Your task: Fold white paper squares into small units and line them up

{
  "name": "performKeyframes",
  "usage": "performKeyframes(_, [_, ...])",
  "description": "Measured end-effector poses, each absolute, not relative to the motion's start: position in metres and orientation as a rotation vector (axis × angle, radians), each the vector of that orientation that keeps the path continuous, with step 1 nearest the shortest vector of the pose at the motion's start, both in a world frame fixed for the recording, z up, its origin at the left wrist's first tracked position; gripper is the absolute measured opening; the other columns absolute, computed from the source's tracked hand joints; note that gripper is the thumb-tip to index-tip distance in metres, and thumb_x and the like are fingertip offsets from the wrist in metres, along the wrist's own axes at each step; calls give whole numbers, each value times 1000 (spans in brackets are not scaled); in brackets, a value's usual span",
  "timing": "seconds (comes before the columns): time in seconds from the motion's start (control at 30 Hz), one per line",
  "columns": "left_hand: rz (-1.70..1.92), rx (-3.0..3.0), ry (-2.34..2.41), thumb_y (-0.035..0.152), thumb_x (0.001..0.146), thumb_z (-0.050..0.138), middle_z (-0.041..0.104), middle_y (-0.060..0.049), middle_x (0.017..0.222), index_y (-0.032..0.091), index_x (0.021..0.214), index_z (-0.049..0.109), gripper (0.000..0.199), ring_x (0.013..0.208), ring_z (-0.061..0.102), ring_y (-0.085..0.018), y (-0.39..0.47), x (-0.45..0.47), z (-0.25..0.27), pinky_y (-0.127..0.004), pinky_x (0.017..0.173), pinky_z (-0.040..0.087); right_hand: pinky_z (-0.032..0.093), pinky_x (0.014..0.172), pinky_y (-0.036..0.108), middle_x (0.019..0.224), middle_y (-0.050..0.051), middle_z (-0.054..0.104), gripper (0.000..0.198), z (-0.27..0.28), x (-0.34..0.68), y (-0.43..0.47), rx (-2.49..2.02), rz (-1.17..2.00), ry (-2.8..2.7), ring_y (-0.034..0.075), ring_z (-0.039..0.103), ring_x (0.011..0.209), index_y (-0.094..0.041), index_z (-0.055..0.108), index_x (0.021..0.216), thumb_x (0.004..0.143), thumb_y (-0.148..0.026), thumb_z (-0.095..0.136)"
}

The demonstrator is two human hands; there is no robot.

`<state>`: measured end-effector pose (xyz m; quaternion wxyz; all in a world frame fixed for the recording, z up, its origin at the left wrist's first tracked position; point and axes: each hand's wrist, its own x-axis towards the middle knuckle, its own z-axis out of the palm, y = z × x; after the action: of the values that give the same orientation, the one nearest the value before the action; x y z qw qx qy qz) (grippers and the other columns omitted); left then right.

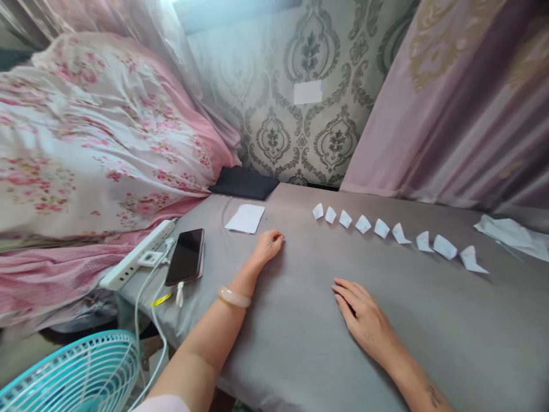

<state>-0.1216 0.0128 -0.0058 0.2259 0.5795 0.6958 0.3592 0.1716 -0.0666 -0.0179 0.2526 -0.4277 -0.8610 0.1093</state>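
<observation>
My left hand [270, 245] rests on the grey cloth with its fingers curled in, and nothing shows in it. Just beyond it lies a small stack of white paper [246, 219]. Flat on the cloth, fingers stretched out, my right hand [363, 316] is empty. Past the right hand, several small folded white papers [362, 224] form a slanting row toward the right; the nearest folded paper [472, 260] has a pointed end. Neither hand touches any paper.
On the left are a phone [185, 257], a white power strip [138, 255] with cables, and a turquoise fan [81, 372]. A dark folded cloth [245, 182] lies at the back. White crumpled material [512, 234] sits far right. A curtain [412, 131] hangs behind.
</observation>
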Motion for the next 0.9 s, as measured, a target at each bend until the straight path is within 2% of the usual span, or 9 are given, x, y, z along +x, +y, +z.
performKeyframes(0.27, [843, 1702, 2006, 24, 82, 54, 71, -5, 77, 15, 86, 73, 22, 77, 64, -17, 20, -134, 11, -25, 74, 47, 47, 99, 44, 123, 8, 62, 31, -18, 170, -68, -1203, 279, -2336, 24, 54, 117, -20, 65, 111, 95, -30, 40])
performKeyframes(0.37, [881, 1621, 2213, 20, 88, 45, 70, -10, 102, 13, 102, 69, 28, 98, 62, -20, 29, -163, 17, -28, 87, 46, 49, 97, 44, 122, 8, 63, 31, -16, 169, -68, -1198, 274, -2325, 24, 55, 116, -21, 66, 110, 95, -30, 40])
performKeyframes(0.43, [858, 1557, 2335, 22, 90, 46, 65, -12, 113, 13, 109, 65, 29, 106, 59, -22, 36, -186, 20, -32, 92, 45, 49, 96, 43, 122, 8, 63, 31, -15, 167, -68, -1198, 270, -2317, 24, 56, 115, -21, 66, 109, 95, -29, 40])
performKeyframes(0.53, [739, 1508, 2414, 33, 90, 55, 59, -10, 118, 15, 117, 56, 33, 103, 59, -22, 45, -214, 23, -43, 88, 49, 50, 95, 43, 120, 8, 64, 29, -14, 166, -68, -1192, 258, -2305, 24, 57, 114, -21, 66, 107, 94, -28, 40])
performKeyframes(0.8, [348, 1505, 2395, 34, 90, 56, 57, -10, 119, 16, 120, 54, 35, 102, 59, -22, 67, -233, 35, -42, 85, 51, 48, 96, 43, 122, 8, 63, 28, -15, 167, -69, -1203, 259, -2309, 25, 55, 115, -21, 65, 108, 95, -28, 41])
performKeyframes(0.9, [223, 1490, 2359, 38, 89, 56, 60, -9, 114, 14, 115, 57, 35, 99, 60, -22, 71, -237, 45, -41, 84, 51, 47, 97, 44, 123, 8, 62, 29, -17, 168, -69, -1207, 265, -2318, 25, 54, 117, -21, 64, 109, 95, -29, 41])
